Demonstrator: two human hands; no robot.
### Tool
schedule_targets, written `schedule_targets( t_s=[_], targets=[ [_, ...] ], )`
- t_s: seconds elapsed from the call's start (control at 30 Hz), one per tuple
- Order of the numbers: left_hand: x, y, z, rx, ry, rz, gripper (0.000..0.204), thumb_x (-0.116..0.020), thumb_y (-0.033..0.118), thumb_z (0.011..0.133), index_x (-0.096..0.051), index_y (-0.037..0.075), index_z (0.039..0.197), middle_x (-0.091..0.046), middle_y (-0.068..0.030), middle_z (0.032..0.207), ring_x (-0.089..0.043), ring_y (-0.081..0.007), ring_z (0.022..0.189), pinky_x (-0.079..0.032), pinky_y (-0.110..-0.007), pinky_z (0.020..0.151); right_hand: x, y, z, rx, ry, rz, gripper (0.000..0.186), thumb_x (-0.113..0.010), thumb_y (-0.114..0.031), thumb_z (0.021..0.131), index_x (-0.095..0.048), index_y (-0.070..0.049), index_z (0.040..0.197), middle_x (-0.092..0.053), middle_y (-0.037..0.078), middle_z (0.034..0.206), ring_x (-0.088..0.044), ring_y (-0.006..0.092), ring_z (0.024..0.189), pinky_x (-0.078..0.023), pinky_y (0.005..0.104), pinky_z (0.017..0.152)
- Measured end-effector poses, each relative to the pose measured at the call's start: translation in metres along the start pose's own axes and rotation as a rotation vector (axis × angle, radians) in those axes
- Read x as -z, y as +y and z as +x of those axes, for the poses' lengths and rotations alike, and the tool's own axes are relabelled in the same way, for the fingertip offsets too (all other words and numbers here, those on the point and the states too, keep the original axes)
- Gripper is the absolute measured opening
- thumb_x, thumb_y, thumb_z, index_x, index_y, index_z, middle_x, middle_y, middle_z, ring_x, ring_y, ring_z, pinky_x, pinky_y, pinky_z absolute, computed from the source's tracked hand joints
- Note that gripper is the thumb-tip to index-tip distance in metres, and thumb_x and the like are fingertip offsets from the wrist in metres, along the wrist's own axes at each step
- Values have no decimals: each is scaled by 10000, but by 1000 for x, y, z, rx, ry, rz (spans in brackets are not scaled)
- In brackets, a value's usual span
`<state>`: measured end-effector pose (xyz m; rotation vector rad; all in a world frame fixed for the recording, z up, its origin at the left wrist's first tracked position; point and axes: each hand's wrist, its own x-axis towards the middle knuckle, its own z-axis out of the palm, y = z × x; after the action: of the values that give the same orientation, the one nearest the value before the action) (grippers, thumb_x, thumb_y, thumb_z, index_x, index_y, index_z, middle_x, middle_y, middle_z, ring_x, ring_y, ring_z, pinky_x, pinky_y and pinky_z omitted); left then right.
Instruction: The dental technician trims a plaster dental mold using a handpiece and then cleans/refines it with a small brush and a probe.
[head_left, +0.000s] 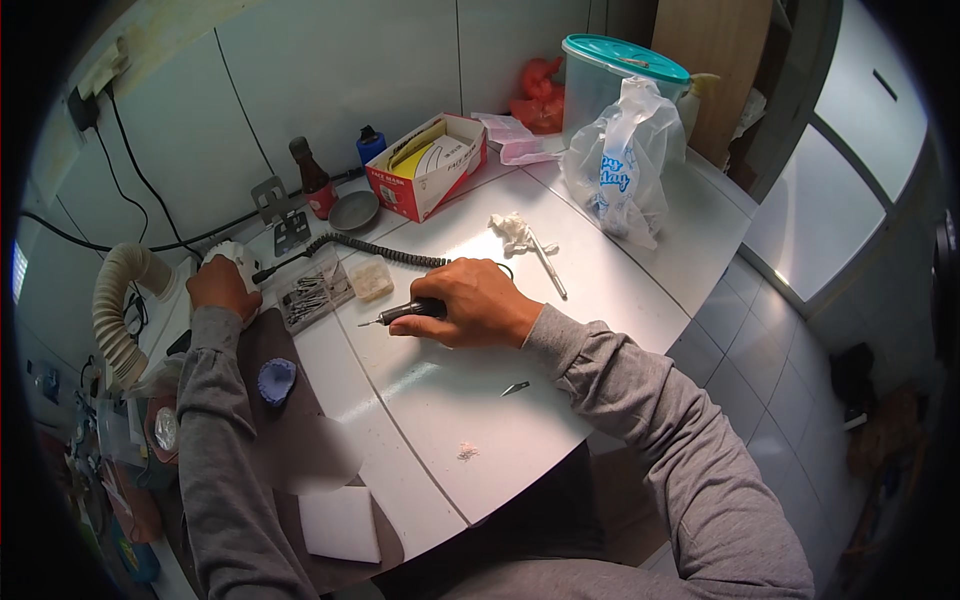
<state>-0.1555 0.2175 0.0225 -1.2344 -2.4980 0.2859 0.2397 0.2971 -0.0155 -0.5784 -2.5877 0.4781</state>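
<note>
Worktable point(560, 400): white top, taken as the landmark for all placings below; its near edge curves toward the person.
Plastic bag point(620, 165): far right of the worktable, slumped against a tub with a teal lid point(625, 55); soft and light by appearance.
Carton point(428, 165): red and white box, open, at the far edge of the worktable near the wall.
Suction hose point(115, 300): ribbed, pale, at the far left of the worktable, bending down off the edge.
Left hand point(222, 287): at the left edge of the worktable, closed over a white rounded object beside the hose; what that object is cannot be told.
Right hand point(478, 303): resting mid-table, fingers wrapped around the handpiece body.
Handpiece point(412, 311): dark, slim rotary tool lying almost flat just above the centre of the worktable, its thin bit pointing left. Judged stiff, light and smooth-barrelled; best taken on the dark barrel behind the bit, never on the bit, which looks fine enough to bend or prick.
Coiled cord point(385, 250): runs from behind the right hand toward the far left; judged springy, likely to tug at the tool.
Bur case point(312, 295): clear tray of small bits, left of the handpiece.
Blue cap-shaped piece point(277, 380): on the dark mat at the left of the worktable.
Small blade-like sliver point(516, 387): loose, near the front edge.
</note>
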Motion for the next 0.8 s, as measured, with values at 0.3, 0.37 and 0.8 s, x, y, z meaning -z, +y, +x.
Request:
schedule_targets(
  t_s=[0.3,0.37,0.8],
  targets=[
    [0,-1,1,5,-15,8,719,-976,471,758,-768,32,1287,-835,-151,1234,-826,-299,1134,-661,-442,975,-3,2,-1,43,63,-3,664,-756,-688,1009,-731,-64,785,-658,112,671,-672,334,617,-510,473,589],
    [-2,-3,2,5,-12,11,720,-977,474,758,-769,32,1286,-835,-150,1234,-826,-298,1133,-661,-443,972,-2,0,0,37,42,3,661,-759,-685,1008,-733,-64,784,-657,110,668,-669,329,612,-508,467,586],
    [-9,13,-3,104,95,38,645,-930,487,792,-763,53,1239,-822,-115,1185,-824,-292,1084,-649,-443,892,-4,2,0,45,57,-6,652,-762,-682,1009,-755,-62,807,-676,106,684,-672,326,623,-514,466,601]
  ],
)
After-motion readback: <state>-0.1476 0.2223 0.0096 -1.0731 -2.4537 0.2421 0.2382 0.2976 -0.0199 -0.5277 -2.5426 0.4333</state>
